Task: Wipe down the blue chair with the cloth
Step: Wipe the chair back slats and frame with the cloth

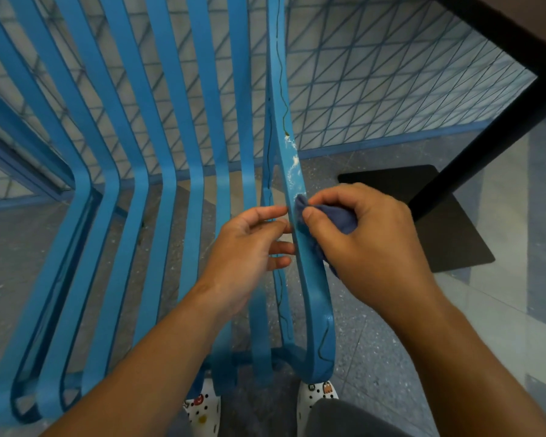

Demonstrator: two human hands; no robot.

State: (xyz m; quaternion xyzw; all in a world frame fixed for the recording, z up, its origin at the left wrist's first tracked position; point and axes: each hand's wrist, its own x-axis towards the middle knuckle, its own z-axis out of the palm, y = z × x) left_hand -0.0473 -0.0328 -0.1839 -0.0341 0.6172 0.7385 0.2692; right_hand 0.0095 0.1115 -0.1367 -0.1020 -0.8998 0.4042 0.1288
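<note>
Now the right hand (369, 244) pinches the cloth (334, 216) against the blue chair (171, 171) armrest; opposite it, the left hand (249, 247) rests loosely open on it.

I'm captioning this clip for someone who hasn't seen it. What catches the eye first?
The blue chair with its long curved slats fills the left and centre. At its rightmost slat the right hand presses a dark blue cloth just below white smears, while the left hand touches the slat's other side.
</note>
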